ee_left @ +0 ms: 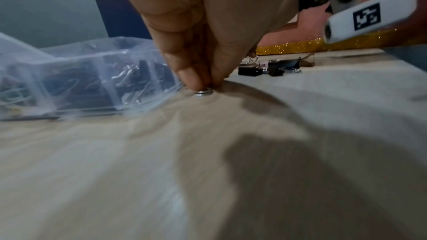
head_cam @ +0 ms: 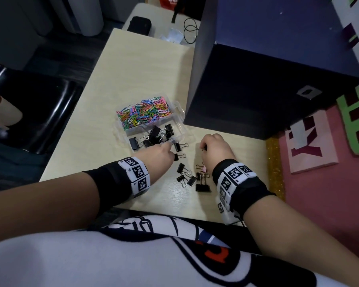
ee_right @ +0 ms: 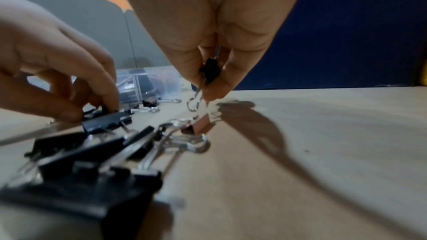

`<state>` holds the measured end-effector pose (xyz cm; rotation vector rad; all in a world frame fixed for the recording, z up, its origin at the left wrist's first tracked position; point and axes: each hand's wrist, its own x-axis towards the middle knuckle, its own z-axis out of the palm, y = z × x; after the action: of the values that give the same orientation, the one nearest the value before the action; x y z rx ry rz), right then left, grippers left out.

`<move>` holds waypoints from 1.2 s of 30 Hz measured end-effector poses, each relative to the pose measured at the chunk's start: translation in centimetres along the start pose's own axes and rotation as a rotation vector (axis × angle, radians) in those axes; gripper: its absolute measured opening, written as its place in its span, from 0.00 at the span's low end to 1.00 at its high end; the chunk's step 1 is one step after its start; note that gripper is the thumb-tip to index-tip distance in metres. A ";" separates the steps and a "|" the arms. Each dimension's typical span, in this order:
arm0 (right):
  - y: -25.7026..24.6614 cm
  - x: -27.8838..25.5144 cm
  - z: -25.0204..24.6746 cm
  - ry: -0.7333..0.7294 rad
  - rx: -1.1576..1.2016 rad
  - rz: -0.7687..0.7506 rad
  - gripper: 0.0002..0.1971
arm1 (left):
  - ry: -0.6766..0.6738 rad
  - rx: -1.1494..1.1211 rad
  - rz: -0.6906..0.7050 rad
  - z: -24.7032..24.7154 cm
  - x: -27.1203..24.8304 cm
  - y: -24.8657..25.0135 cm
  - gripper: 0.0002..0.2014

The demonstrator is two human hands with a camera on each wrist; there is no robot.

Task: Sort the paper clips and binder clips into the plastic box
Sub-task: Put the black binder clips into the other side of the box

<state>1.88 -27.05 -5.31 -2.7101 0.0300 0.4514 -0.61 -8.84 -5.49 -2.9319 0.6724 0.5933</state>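
Left hand (head_cam: 158, 155): fingers pinch a black binder clip (head_cam: 179, 156) on the table (head_cam: 145, 75), just near of the plastic box (head_cam: 179, 129). Right hand (head_cam: 215, 149): fingertips clamp a small black clip (ee_right: 209, 69) above the table, right of the box.

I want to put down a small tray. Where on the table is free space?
Free: the far table between the plastic box and the clutter at its end. Crowded: between the left hand and right hand, where loose binder clips lie.
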 end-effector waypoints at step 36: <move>-0.6 -4.1 -0.8 -0.453 -0.338 0.287 0.42 | 0.068 -0.013 0.151 0.0 0.8 1.9 0.18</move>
<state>-1.75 -27.00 -3.11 -2.8636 0.2389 1.2456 -0.81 -10.90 -5.79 -2.9436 0.9075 0.5137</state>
